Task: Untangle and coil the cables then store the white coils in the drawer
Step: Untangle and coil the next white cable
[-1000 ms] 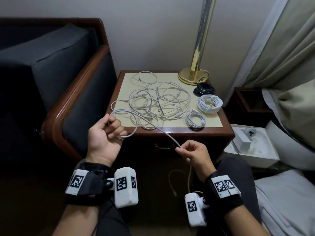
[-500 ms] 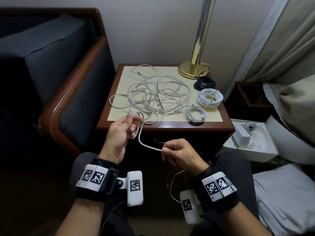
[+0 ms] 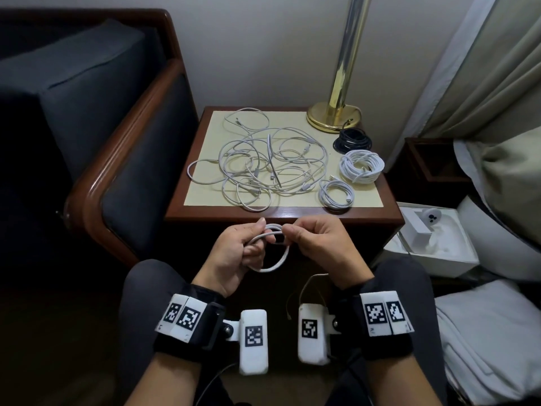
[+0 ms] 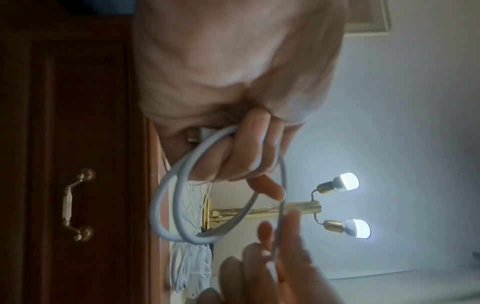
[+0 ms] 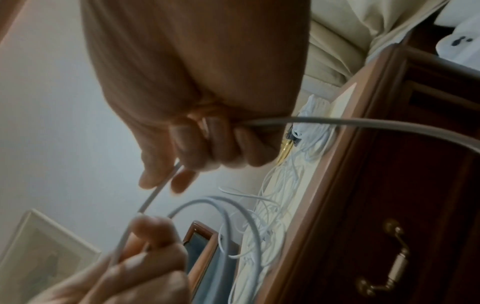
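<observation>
Gripping one white cable (image 3: 272, 260), left hand (image 3: 234, 253) and right hand (image 3: 319, 244) hide its ends.

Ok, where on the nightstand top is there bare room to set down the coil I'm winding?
Bare mat shows at the front edge between the tangle and the small white coil, and at the back between the tangle and the lamp base. The centre and right side are crowded.

a bedroom: wooden nightstand (image 3: 281, 213), brass lamp (image 3: 333, 115), curtains (image 3: 483, 68), bedding (image 3: 491, 332) alongside
</observation>
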`<state>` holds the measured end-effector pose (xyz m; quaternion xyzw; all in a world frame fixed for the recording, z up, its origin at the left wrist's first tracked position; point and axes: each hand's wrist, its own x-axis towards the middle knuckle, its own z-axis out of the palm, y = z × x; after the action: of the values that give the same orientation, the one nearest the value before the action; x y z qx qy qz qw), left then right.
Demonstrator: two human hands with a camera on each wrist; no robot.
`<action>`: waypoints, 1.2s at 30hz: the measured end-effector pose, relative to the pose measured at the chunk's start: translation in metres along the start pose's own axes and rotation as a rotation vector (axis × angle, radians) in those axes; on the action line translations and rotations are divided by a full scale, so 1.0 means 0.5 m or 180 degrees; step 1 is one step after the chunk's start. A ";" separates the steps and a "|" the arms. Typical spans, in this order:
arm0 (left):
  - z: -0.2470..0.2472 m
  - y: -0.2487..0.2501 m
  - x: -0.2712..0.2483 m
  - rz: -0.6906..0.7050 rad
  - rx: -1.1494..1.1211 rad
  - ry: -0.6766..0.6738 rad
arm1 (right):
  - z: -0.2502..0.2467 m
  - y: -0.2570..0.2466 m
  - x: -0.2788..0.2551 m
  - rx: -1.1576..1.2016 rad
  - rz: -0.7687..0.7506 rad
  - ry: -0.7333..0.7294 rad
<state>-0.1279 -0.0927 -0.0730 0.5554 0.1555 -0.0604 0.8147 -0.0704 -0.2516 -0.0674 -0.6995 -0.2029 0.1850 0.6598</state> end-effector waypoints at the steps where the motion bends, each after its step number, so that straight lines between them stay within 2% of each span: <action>1: 0.000 0.001 -0.003 -0.0051 -0.0061 -0.0041 | 0.005 0.009 0.000 0.0119 0.0002 0.0228; 4: -0.004 0.004 -0.009 -0.0193 -0.0161 -0.0113 | 0.005 0.035 0.001 0.0179 -0.0030 0.0588; 9: 0.002 0.007 -0.011 -0.0391 -0.0569 -0.0114 | 0.008 0.041 -0.009 -0.0122 0.0148 0.0207; 11: 0.003 0.009 -0.009 -0.0450 -0.0592 -0.0078 | 0.008 0.045 -0.011 -0.0208 0.0149 0.0269; 14: -0.001 0.007 -0.010 -0.0505 -0.0414 -0.0040 | -0.003 0.049 -0.017 -0.0210 -0.0028 0.0652; 18: 0.006 0.002 -0.013 -0.0403 0.0063 0.0079 | -0.013 0.028 -0.031 0.0327 -0.0352 0.0503; 21: 0.011 0.004 -0.016 -0.0245 0.0496 -0.0011 | -0.012 0.026 -0.030 0.0504 -0.0411 0.0625; 24: 0.012 0.010 -0.020 -0.0269 0.0705 -0.0144 | -0.006 0.034 -0.022 0.0391 -0.0428 0.0746; 27: 0.014 0.010 -0.019 -0.0276 0.0759 -0.0096 | 0.001 0.043 -0.019 0.0204 -0.0473 0.0722; 30: 0.011 0.006 -0.016 -0.0326 0.0411 -0.0055 | 0.003 0.059 -0.016 -0.0102 -0.0412 0.0856; 32: 0.006 0.006 -0.014 -0.0423 -0.0025 -0.0113 | 0.004 0.058 -0.015 -0.0235 -0.0100 0.0731; 34: 0.001 0.008 -0.013 -0.0452 -0.0409 -0.0232 | 0.007 0.054 -0.019 0.0143 0.0192 0.0344; 36: -0.002 0.006 -0.011 -0.0440 -0.0665 -0.0312 | 0.010 0.052 -0.025 0.0619 0.0276 0.0126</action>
<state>-0.1323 -0.0909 -0.0688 0.4519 0.1588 -0.1269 0.8686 -0.0823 -0.2552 -0.0938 -0.6439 -0.1404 0.2183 0.7198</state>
